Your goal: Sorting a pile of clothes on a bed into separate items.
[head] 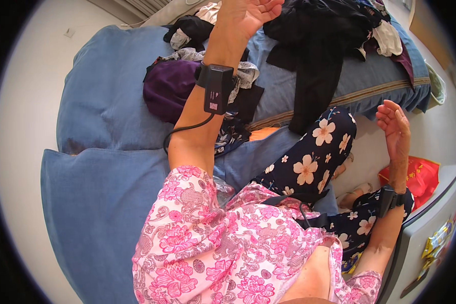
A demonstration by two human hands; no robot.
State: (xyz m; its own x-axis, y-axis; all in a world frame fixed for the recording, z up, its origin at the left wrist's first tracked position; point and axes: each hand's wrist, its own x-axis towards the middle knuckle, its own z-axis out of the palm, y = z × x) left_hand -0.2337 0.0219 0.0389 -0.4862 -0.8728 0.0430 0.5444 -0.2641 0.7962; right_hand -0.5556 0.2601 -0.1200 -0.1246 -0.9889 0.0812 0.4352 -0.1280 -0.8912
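Note:
At the top edge, partly cut off, my left hand is raised with its palm showing and fingers loosely curled; it holds nothing visible. It appears over the blue sofa, beside a pile of black clothes. A purple garment and patterned grey cloth lie behind my left forearm. At the right, my right hand is raised palm up, its fingers slightly bent and nothing in it. It is nearest to the sofa's right front edge. Both forearms wear black strapped devices; a cable runs from the left one.
A red bag with writing stands on the floor below my right hand. A grey surface with small yellow packets is at the lower right. A pale green bin stands past the sofa's right end. My knees in floral trousers are bent before me.

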